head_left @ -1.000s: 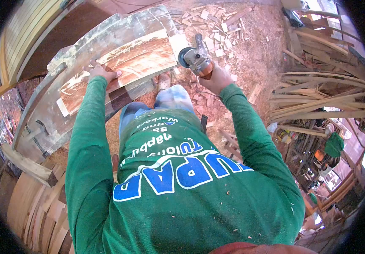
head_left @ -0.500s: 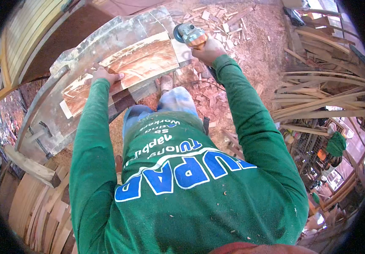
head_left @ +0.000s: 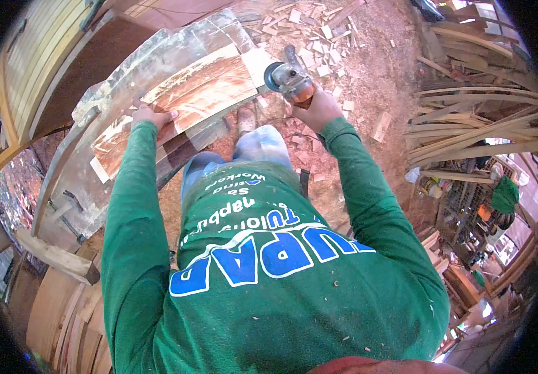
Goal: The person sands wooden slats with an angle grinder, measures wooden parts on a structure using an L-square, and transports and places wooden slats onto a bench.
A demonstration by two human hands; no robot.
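A long wooden board (head_left: 210, 81) lies on the worn workbench, its face streaked pale and reddish brown. My left hand (head_left: 150, 116) holds it down near its left half, with the thumb stretched along the top and the other fingers partly hidden. In my right hand (head_left: 320, 111) is an angle grinder (head_left: 295, 87), the fingers wrapped round its orange-brown body. Its round dark disc (head_left: 275, 76) is just off the board's right end, apart from the wood. A short side handle sticks out away from me.
The workbench (head_left: 119, 81) has a dusty grey top. Offcuts (head_left: 328, 43) and sawdust litter the floor beyond the grinder. Curved wood strips (head_left: 475, 118) are piled at the right. A thick wood piece (head_left: 57, 255) and a clamp (head_left: 69, 215) are at the lower left.
My right hand has moved the grinder slightly right and towards me, and turned it so the side handle shows. My left hand stays on the board.
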